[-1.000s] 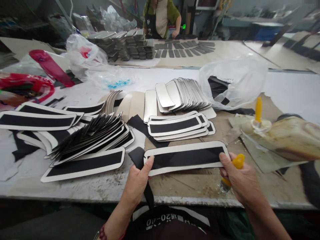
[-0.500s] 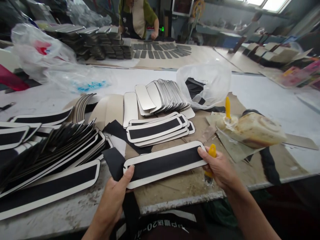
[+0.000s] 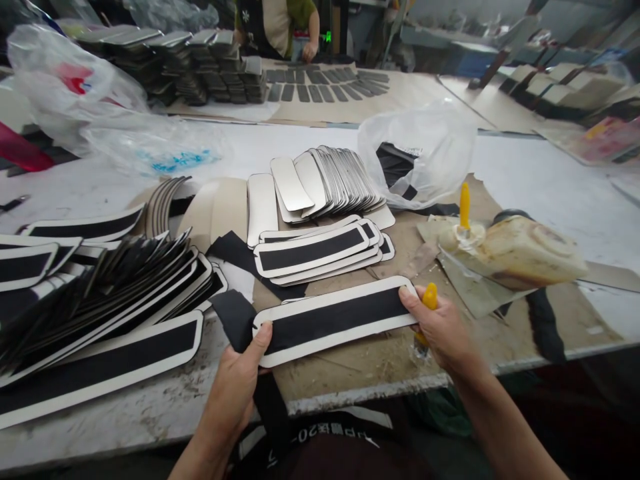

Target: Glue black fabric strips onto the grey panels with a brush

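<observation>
Though the head view has swung rightward, both grips are unchanged: the left hand (image 3: 237, 377) pinches the white-bordered black panel (image 3: 335, 317) at one end, the right hand (image 3: 443, 330) the other, plus a yellow-handled brush (image 3: 429, 297). Held over the tabletop (image 3: 160, 403) by its near edge, the panel apparently remains at the same step.
</observation>
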Demonstrator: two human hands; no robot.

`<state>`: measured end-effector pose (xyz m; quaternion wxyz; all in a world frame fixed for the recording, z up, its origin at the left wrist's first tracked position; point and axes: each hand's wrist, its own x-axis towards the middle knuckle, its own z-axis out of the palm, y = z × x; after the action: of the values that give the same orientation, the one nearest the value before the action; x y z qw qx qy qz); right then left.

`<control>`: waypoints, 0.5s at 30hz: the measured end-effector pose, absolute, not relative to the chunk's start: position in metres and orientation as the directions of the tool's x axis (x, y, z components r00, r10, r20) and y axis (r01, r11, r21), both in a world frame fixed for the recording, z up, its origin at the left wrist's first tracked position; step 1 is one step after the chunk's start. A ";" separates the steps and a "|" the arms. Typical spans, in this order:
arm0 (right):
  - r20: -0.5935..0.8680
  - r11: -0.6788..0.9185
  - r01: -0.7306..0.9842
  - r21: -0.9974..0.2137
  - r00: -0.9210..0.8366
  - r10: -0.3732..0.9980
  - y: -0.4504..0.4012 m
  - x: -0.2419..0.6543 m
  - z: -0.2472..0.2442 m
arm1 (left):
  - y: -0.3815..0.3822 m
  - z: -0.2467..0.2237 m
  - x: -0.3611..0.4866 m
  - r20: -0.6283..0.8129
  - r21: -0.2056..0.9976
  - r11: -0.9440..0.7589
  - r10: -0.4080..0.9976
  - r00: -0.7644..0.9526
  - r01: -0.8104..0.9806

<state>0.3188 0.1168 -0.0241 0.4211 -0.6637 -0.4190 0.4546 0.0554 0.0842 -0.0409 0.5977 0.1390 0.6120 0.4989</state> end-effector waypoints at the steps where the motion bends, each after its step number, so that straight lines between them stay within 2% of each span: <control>1: -0.186 -0.259 0.286 -0.922 0.258 0.948 0.116 0.318 -0.023 | 0.084 -0.042 0.055 -0.575 0.796 0.454 0.775 -0.263 -0.401; 3: -0.147 -0.251 0.373 -0.893 0.284 0.947 0.117 0.317 -0.019 | 0.084 -0.040 0.053 -0.563 0.813 0.455 0.775 -0.289 -0.363; 4: -0.200 -0.289 0.315 -0.904 0.287 0.937 0.117 0.317 -0.017 | 0.085 -0.037 0.052 -0.579 0.803 0.471 0.762 -0.290 -0.364; 6: -0.398 -0.416 0.034 -0.909 0.231 0.888 0.121 0.316 -0.014 | 0.090 -0.028 0.050 -0.652 0.738 0.525 0.717 -0.246 -0.425; 7: -0.491 -0.474 -0.130 -0.871 0.178 0.853 0.124 0.316 -0.013 | 0.093 -0.022 0.049 -0.693 0.689 0.548 0.690 -0.210 -0.474; 8: -0.559 -0.514 -0.270 -0.814 0.124 0.820 0.127 0.315 -0.011 | 0.097 -0.016 0.048 -0.725 0.641 0.561 0.667 -0.172 -0.524; 10: -0.619 -0.537 -0.440 -0.720 0.056 0.784 0.136 0.313 -0.007 | 0.107 -0.005 0.047 -0.759 0.563 0.568 0.642 -0.103 -0.600; 13: -0.608 -0.522 -0.494 -0.695 0.018 0.793 0.153 0.308 0.000 | 0.122 0.002 0.044 -0.761 0.530 0.567 0.646 -0.059 -0.631; 15: -0.569 -0.507 -0.424 -0.750 0.022 0.822 0.165 0.304 0.005 | 0.131 0.002 0.041 -0.728 0.601 0.538 0.673 -0.127 -0.592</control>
<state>0.3042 0.1648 0.0054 0.4616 -0.5460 -0.1823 0.6750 0.0412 0.1312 0.0021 0.6596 0.0353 0.5778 0.4794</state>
